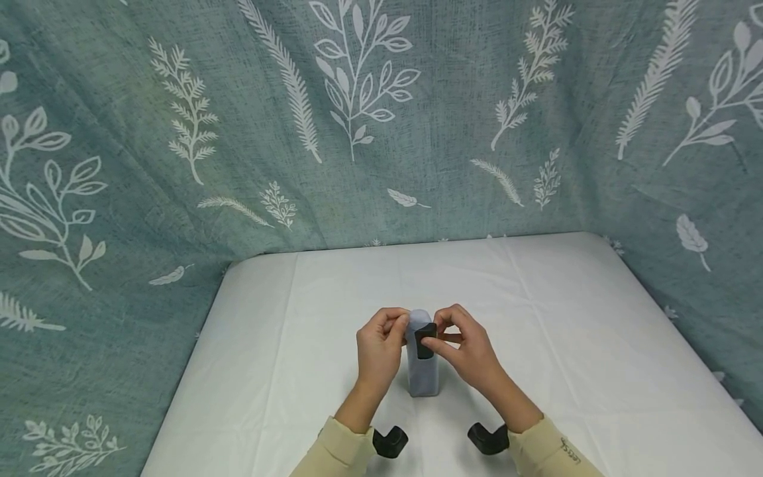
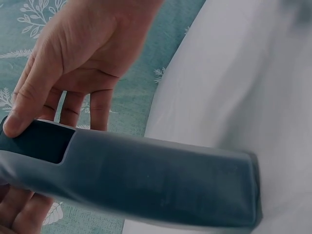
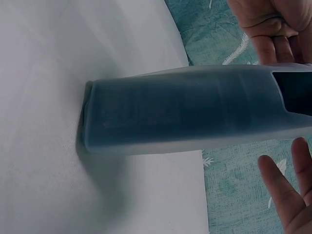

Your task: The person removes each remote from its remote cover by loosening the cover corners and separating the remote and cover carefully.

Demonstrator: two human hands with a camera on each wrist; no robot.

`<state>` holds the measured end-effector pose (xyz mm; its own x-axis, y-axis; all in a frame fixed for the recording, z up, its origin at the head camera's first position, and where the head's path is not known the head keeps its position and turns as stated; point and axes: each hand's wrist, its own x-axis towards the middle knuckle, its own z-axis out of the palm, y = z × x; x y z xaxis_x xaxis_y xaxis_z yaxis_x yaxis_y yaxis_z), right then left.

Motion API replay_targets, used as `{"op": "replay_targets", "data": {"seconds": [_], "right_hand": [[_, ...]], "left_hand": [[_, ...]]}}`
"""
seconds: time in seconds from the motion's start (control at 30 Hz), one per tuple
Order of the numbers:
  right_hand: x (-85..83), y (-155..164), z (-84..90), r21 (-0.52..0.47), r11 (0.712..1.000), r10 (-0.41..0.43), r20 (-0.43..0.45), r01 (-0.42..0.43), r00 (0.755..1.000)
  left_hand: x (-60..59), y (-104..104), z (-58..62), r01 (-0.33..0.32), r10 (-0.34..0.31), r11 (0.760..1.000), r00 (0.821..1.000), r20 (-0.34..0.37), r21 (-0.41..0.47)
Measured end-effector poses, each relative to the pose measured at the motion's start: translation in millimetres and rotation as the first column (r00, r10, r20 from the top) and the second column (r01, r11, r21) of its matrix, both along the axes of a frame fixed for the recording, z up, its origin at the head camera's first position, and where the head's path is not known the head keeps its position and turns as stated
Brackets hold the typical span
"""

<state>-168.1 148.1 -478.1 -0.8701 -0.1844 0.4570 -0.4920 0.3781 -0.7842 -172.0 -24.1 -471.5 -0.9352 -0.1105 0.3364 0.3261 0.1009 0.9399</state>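
A tall, narrow dark device stands upright on the white table inside a frosted, translucent silicone cover [image 1: 423, 381]. Near its top, the bare dark part of the device [image 1: 425, 344] shows through an opening in the cover. My left hand [image 1: 380, 351] pinches the cover's upper left edge. With the thumb on the bare dark part and fingers at its side, my right hand [image 1: 471, 348] holds the device from the right. In the left wrist view the right thumb [image 2: 17, 122] lies on the dark panel. The right wrist view shows the cover's lower end [image 3: 122, 117] on the cloth; its top is cut off.
A white cloth covers the table [image 1: 322, 318]. Behind and at both sides hangs a green curtain [image 1: 381, 185] with white leaf prints. Black wrist mounts [image 1: 390, 442] stick out by both sleeves, low over the table.
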Motion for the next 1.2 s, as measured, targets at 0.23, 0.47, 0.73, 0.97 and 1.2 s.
{"op": "replay_targets", "data": {"seconds": [0.23, 0.47, 0.73, 0.97, 1.2], "right_hand": [[3.0, 1, 0.1, -0.030, 1.000, 0.007, 0.030, -0.006, 1.000], [4.3, 1, -3.8, -0.068, 0.998, 0.007, 0.041, -0.004, 0.999], [5.0, 0, -5.6, -0.102, 0.995, -0.015, 0.076, 0.023, 0.997], [5.8, -2, -5.8, -0.114, 0.993, -0.033, 0.088, 0.043, 0.996], [5.4, -3, -6.2, -0.140, 0.989, -0.036, 0.073, 0.046, 0.997]], "left_hand": [[-0.3, 2, -1.7, -0.008, 0.007, 1.000, 0.999, 0.039, 0.017], [-4.8, 1, -6.8, 0.010, -0.030, 0.992, 0.987, 0.158, 0.125], [-7.6, -1, -13.8, 0.019, -0.048, 0.992, 0.972, 0.231, 0.125], [-4.2, -8, -19.2, 0.149, -0.170, 0.983, 0.959, 0.229, 0.105], [0.2, -14, -20.6, 0.320, -0.322, 0.947, 0.939, 0.119, 0.038]]}}
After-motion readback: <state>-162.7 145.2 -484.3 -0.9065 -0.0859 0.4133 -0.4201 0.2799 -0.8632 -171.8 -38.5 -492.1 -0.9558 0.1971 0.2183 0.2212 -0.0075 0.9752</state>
